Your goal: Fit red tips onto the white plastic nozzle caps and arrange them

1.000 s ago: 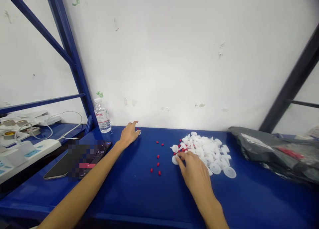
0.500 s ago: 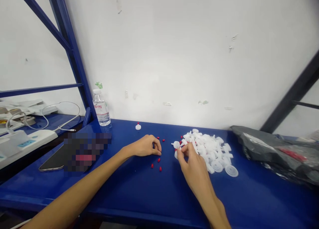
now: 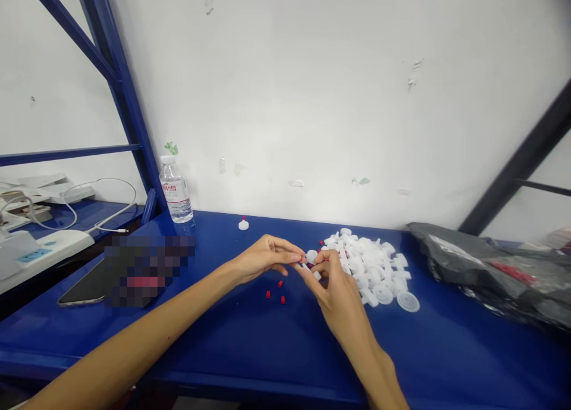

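Note:
In the head view my two hands meet over the blue table, fingertips almost touching. The fingers of my left hand [image 3: 267, 259] are pinched, with a bit of red showing at their tips, apparently a small red cap. My right hand [image 3: 336, 288] is closed on a white plastic spouted lid [image 3: 311, 256], partly covered by the fingers. Below the hands lie several loose red caps [image 3: 282, 300]. Right of my right hand is a heap of white spouted lids [image 3: 372, 258]. One white lid with a red tip [image 3: 243, 224] stands apart, farther back on the left.
A water bottle [image 3: 176, 190] stands at the back left near the blue rack post [image 3: 127, 100]. A dark phone [image 3: 84, 282] lies at left, beside a blurred patch. Beyond it are a power strip [image 3: 53, 249] and cables. A dark plastic bag [image 3: 482, 267] lies at right.
My left hand has risen from the table among the red caps and moved right to meet my right hand. My right hand has shifted slightly left, bringing the white lid along.

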`<state>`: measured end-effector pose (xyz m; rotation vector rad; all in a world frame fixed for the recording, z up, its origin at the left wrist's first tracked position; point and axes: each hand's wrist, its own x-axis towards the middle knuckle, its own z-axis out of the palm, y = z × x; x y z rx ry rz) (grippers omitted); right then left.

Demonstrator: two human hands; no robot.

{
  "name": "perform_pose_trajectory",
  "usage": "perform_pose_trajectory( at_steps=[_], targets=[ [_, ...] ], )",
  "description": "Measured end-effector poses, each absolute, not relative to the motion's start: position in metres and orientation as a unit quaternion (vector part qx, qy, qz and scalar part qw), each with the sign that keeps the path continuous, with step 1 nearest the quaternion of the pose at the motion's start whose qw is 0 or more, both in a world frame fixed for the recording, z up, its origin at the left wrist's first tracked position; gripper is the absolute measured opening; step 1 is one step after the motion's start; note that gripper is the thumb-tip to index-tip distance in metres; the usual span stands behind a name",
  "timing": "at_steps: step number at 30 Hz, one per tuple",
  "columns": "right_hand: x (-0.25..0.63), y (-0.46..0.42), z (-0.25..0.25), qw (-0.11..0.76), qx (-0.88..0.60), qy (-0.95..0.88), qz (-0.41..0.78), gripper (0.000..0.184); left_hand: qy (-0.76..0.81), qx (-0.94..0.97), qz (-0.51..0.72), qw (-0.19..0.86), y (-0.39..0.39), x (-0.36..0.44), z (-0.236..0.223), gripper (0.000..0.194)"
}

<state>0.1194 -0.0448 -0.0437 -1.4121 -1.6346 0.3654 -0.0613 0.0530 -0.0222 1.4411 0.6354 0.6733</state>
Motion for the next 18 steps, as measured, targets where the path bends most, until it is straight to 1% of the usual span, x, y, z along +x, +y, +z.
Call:
perform_pose_trajectory(
  at_steps=[7, 15, 18],
  targets=[
    [0.119, -0.045, -0.042, 0.465, -0.576, -0.655, 0.154, 0.029, 0.275, 0.627, 0.306, 0.661, 0.047, -0.058, -0.023, 0.034],
    [0.120, -0.047, -0.041, 0.462, -0.581, -0.649, 0.165, 0.030, 0.280, 0.637, 0.303, 0.651, 0.047, -0.056, -0.032, 0.035],
    [0.122, -0.047, -0.039, 0.459, -0.578, -0.655, 0.162, 0.031, 0.280, 0.625, 0.300, 0.664, 0.048, -0.057, -0.037, 0.034]
  ],
)
